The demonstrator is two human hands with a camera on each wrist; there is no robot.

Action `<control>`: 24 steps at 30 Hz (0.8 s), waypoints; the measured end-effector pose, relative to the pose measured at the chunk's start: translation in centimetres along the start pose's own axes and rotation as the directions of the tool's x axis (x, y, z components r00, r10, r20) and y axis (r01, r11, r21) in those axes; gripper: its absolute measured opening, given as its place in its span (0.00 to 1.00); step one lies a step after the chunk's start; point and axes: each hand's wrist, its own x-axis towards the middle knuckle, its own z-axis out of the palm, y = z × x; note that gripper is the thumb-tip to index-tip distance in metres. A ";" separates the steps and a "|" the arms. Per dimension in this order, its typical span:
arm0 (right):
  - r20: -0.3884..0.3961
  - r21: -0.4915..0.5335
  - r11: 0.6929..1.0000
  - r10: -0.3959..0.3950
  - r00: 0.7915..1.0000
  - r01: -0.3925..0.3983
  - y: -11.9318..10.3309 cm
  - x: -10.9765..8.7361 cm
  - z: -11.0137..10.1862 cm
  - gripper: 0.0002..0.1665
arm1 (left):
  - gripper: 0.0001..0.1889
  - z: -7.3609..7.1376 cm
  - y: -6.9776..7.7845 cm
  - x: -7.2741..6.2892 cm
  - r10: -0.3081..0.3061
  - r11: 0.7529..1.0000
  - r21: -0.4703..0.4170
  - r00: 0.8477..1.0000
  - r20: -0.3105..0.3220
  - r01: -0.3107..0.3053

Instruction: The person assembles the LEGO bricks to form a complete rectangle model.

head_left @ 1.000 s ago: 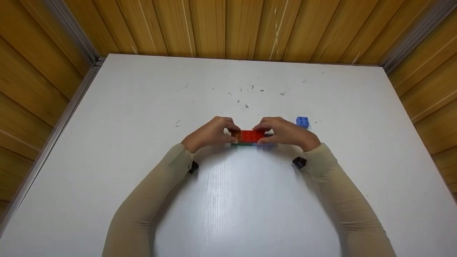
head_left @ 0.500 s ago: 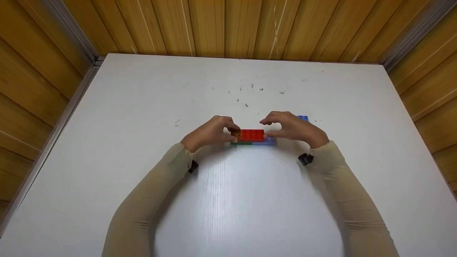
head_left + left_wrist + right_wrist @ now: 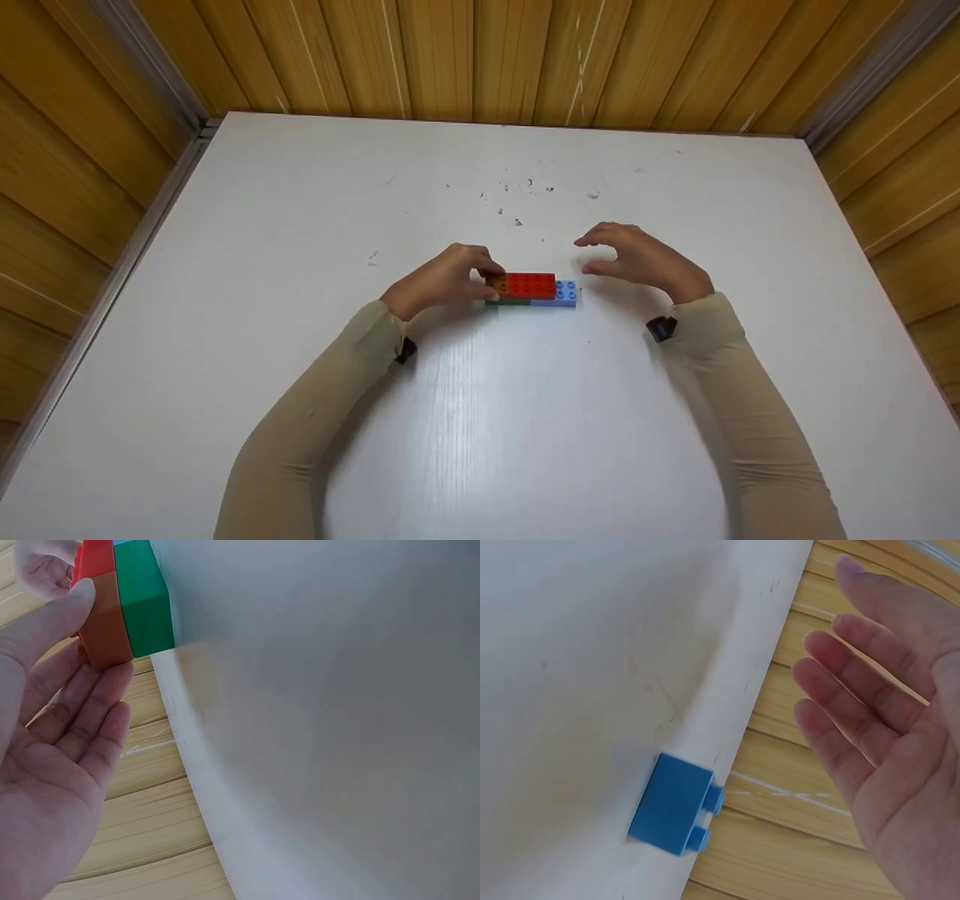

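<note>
My left hand (image 3: pixel 448 279) pinches an orange toy brick (image 3: pixel 107 624), thumb on its near side and fingers behind and beneath it. A longer red brick (image 3: pixel 531 286) lies end to end with the orange one in the top layer. Below them are a green brick (image 3: pixel 146 604) on the left and a light blue brick (image 3: pixel 567 291), whose studs show at the right end. Right of this block, my right hand (image 3: pixel 646 259) is spread in the air, holding nothing. A small blue brick (image 3: pixel 671 804) stands near it in the right wrist view; the hand hides it from the head view.
The white table (image 3: pixel 457 435) carries the bricks and has dark scuff marks beyond the hands. Wood-patterned panels (image 3: pixel 480 60) rise behind its far edge and along both sides. A black wrist camera (image 3: pixel 661 328) sits under the right sleeve.
My right hand has let go of the brick block and moved away to the right, its fingers opening; it now covers the small blue brick. My left hand has stayed in place.
</note>
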 end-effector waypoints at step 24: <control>0.005 -0.024 0.987 0.156 0.988 -0.156 2.9 -1.2 -1.1 0.27 | 0.17 0.0 -0.1 0.0 0.003 1.000 0.021 1.000 0.007 -0.003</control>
